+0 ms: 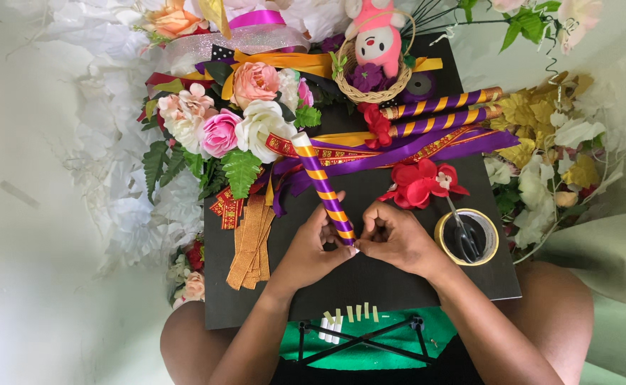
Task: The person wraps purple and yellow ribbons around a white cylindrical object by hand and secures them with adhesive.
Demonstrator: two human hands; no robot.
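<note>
A stick wrapped in purple and gold ribbon [321,185] slants across the dark board [427,285], its white top end near the flowers. My left hand [311,249] and my right hand [396,237] both pinch its lower end, fingertips meeting around it. Loose purple ribbon [398,152] and a red-and-gold patterned ribbon trail from the stick toward the right. Two more wrapped sticks [445,113] lie at the back right. A red fabric flower [421,182] rests just beyond my right hand.
A tape roll with scissors inside [467,237] sits right of my right hand. Gold ribbon strips [250,246] lie at left. Pink and white artificial flowers [231,121], a small basket with a plush toy [374,53] and short tape pieces [352,314] on the board's near edge surround the work.
</note>
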